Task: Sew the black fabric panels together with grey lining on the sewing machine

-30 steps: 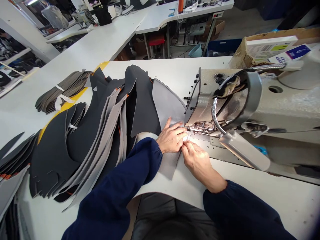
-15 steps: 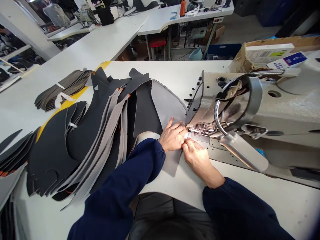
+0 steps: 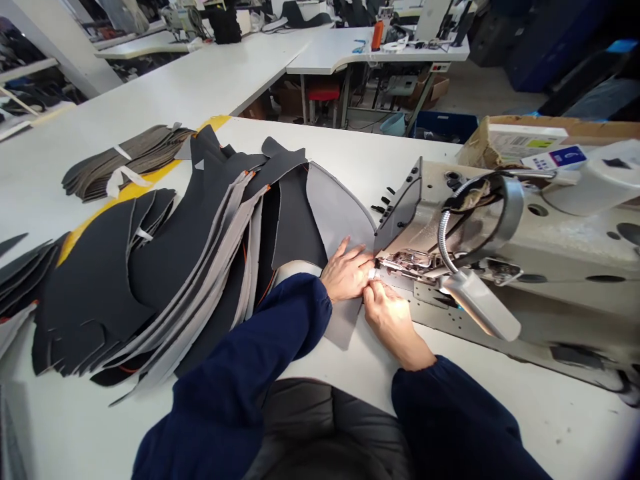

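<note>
A grey fabric panel (image 3: 334, 210) lies on the white table, its edge fed under the presser foot (image 3: 400, 261) of a sewing machine (image 3: 545, 253). My left hand (image 3: 346, 272) rests on the panel, fingers pressed down beside the foot. My right hand (image 3: 389, 312) sits just in front of the foot, its fingertips pinched on a small white tag (image 3: 373, 274) at the panel's edge. Both sleeves are dark blue.
A large fanned stack of black and grey cut panels (image 3: 165, 267) fills the table to the left. A smaller bundle of brownish pieces (image 3: 125, 167) lies behind it. A cardboard box (image 3: 525, 140) stands behind the machine. Other work tables (image 3: 380, 50) are further back.
The view has shifted slightly, so the machine sits lower in the picture. Both hands stay at the presser foot, with the right hand pulled in a little closer to it.
</note>
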Available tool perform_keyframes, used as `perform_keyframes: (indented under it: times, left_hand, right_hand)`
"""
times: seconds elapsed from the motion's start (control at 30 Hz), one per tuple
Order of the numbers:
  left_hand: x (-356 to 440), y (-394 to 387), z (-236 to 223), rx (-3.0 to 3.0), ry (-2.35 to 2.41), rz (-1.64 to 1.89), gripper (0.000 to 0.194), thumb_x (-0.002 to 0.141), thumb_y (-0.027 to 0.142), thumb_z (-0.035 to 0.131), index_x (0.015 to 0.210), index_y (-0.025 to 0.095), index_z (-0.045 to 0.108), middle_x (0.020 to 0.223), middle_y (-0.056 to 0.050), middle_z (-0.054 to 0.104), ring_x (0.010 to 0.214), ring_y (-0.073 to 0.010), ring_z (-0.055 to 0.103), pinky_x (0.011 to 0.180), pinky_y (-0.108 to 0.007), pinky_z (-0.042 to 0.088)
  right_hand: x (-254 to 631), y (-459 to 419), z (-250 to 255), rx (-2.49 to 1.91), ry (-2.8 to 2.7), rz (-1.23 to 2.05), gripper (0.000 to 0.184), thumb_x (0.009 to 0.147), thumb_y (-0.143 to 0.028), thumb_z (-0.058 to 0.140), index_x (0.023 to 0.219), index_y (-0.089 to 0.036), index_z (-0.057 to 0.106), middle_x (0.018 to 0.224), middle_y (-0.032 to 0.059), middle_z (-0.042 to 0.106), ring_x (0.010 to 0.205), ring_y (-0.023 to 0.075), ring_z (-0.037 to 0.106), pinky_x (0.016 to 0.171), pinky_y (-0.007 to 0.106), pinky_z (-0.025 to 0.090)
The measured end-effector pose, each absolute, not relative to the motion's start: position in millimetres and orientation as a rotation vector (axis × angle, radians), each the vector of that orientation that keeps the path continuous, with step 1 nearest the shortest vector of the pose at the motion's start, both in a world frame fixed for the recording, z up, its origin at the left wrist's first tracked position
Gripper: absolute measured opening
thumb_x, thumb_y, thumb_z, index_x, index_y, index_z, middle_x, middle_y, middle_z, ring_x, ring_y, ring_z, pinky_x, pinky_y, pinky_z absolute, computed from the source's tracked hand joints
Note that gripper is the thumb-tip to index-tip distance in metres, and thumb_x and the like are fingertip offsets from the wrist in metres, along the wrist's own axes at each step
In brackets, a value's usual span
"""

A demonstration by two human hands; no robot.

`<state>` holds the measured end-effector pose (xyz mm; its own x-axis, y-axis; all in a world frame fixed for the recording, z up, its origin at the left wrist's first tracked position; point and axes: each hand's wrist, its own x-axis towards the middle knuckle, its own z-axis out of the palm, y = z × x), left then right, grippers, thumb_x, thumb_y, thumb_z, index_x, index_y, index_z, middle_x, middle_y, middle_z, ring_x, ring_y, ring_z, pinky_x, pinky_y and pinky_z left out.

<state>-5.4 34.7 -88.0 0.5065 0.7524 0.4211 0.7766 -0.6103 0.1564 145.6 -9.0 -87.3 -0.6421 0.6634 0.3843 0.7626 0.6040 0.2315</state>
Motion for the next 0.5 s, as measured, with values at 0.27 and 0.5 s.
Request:
perform_keyframes:
  times: [0.27,0.5]
  left_hand:
    - [-4,25,-82,-2.676,-1.532,-0.617,0.031,0.092,0.029,0.044,0.114,0.019,0.064,0.129,-0.009,0.059,0.131,-0.0261,0.04,0.113,-0.06,0.019]
    - [-1,22,-81,-2.648,-1.605,-0.636,0.033,0.093,0.025,0.04,0.117,0.019,0.062,0.132,-0.007,0.057,0.132,-0.0251,0.038,0.113,-0.061,0.019]
  right_hand:
    - [151,-8,-87,-1.175,-2.579,-0.557,0.019,0.078,-0.002,0.045,0.074,-0.017,0.057,0.089,0.006,0.067,0.068,0.0133,0.056,0.053,0.026,0.032]
    - [153,0,-85,-1.214,-2.574,-0.526,0.018,0.075,-0.005,0.045,0.074,-0.016,0.059,0.09,0.0056,0.069,0.065,0.0124,0.055,0.051,0.027,0.029]
